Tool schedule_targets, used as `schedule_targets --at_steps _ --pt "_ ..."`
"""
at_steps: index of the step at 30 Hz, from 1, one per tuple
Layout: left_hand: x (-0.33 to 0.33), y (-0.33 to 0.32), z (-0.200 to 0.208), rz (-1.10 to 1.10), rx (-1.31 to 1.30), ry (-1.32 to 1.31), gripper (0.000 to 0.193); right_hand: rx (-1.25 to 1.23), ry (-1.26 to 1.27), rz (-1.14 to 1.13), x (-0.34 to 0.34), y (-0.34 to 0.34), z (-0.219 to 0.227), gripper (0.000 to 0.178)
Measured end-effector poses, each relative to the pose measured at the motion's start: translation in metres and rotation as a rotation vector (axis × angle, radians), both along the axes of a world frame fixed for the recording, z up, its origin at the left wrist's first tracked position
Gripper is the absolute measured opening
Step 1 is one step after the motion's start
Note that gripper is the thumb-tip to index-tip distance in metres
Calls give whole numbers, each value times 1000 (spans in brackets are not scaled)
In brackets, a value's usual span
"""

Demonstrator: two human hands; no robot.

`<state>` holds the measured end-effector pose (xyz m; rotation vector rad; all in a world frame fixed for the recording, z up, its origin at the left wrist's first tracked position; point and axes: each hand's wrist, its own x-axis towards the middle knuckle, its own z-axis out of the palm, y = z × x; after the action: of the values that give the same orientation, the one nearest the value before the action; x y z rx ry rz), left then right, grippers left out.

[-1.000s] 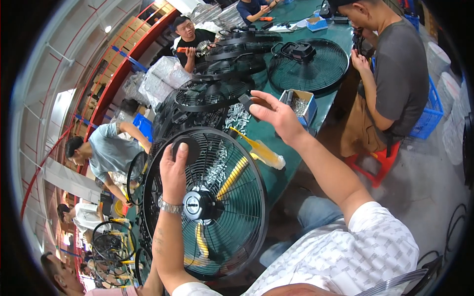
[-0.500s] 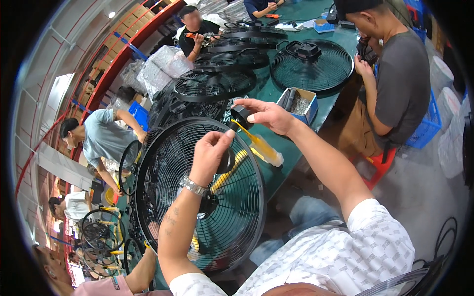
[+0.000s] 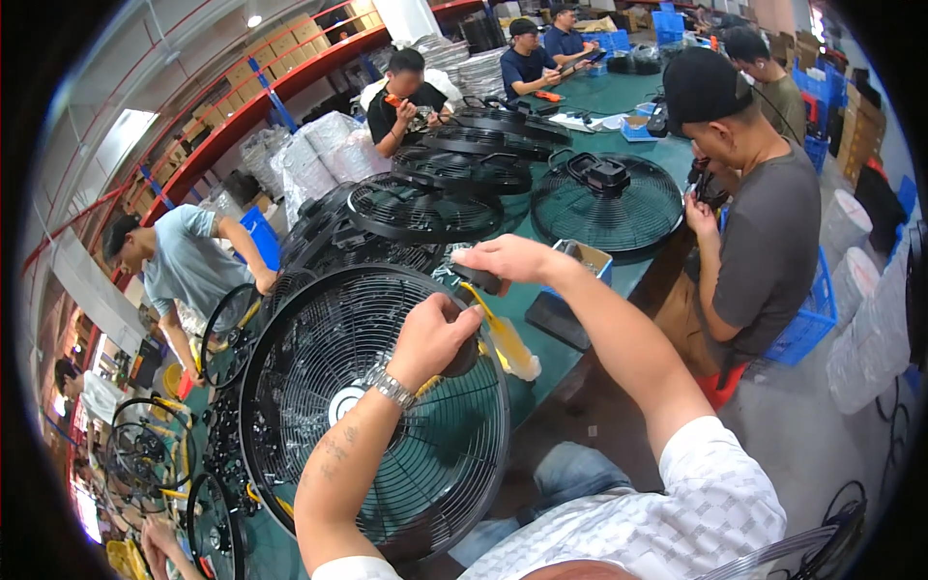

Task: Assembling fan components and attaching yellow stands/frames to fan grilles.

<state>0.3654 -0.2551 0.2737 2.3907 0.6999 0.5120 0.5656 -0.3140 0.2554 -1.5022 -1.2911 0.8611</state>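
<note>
A large round black fan guard (image 3: 319, 454) stands tilted in front of me, its wire rings facing me. My left hand (image 3: 437, 336), wearing a metal watch at the wrist, is closed with curled fingers over a dark rounded part (image 3: 464, 359) in front of the guard's upper right. Just beyond it, my right hand (image 3: 510, 263) is closed on a small black cap-like piece (image 3: 480, 279). Below the two hands hangs a yellow strip-like part (image 3: 506, 340), its lower end wrapped in clear plastic. My fingers partly hide how these pieces join.
More black fans (image 3: 425, 208) lie stacked beyond the guard, and one fan (image 3: 607, 203) lies flat on the green table (image 3: 551, 382). A small box (image 3: 592, 259) sits behind my right forearm, near a dark flat piece (image 3: 559, 321). A co-worker in grey (image 3: 773, 242) stands at right.
My view has tilted up, showing more of the far table. My right fingers have come down onto the black piece, and my left hand has turned over its dark part.
</note>
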Motion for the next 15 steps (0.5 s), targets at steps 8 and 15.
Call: schedule_targets --at_steps 8,15 --pt "1 2 2 -21 -54 21 45 370 -69 -26 -4 3 -13 42" --pt "1 1 3 -37 23 23 46 122 133 378 22 -17 9 61"
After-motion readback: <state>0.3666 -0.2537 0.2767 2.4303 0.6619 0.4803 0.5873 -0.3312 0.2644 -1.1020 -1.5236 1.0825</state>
